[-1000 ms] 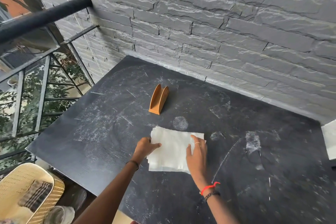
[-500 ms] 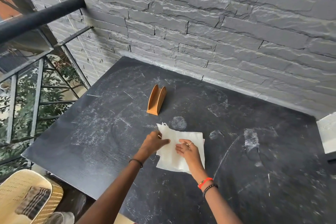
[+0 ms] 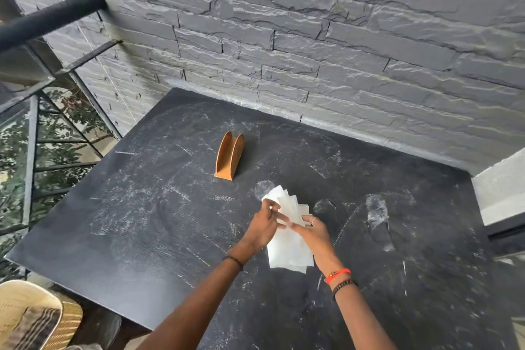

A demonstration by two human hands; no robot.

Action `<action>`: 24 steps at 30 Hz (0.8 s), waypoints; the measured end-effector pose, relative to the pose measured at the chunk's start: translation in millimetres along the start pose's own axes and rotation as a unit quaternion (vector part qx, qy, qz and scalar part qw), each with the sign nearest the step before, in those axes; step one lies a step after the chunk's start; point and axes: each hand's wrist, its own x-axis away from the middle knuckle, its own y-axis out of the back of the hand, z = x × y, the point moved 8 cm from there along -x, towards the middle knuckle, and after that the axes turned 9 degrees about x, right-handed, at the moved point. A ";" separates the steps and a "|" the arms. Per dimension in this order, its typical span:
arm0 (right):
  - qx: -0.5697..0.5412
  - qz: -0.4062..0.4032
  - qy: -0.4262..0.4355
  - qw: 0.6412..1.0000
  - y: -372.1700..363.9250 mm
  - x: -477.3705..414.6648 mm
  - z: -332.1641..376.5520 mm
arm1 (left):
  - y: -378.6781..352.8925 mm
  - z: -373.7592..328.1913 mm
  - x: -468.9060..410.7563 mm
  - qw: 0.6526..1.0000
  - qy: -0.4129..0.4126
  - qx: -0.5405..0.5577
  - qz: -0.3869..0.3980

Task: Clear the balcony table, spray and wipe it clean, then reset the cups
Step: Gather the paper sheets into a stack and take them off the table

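Note:
A stack of white paper napkins (image 3: 288, 251) lies fanned on the black balcony table (image 3: 142, 236), near its middle. My left hand (image 3: 262, 226) grips the stack's left upper edge with curled fingers. My right hand (image 3: 311, 229) holds the stack from the right, its fingers reaching across the paper towards the left hand. An empty orange napkin holder (image 3: 229, 156) stands upright on the table beyond the napkins, apart from both hands. The tabletop is streaked with white smears and dust.
A grey stone wall (image 3: 312, 51) runs along the table's far edge. A black railing (image 3: 42, 23) with plants beyond it borders the left. A cream wicker chair (image 3: 31, 318) sits at the lower left corner. A white ledge (image 3: 500, 193) is at the right edge.
Both hands have drawn together over the napkins, and the flat stack has been gathered into a narrower, fanned bundle. The view has shifted slightly.

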 end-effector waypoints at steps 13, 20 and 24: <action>0.236 -0.164 0.042 0.957 25.0 9.8 -7.8 | 14.3 52.1 -7.8 0.985 0.140 -0.054 -0.081; 0.281 -0.141 0.020 0.949 22.0 2.2 -25.2 | -11.1 56.0 -24.1 0.985 0.160 -0.054 -0.029; 0.219 -0.141 0.023 0.965 29.8 -2.9 -26.0 | -19.4 55.1 -29.2 0.987 0.161 0.015 -0.019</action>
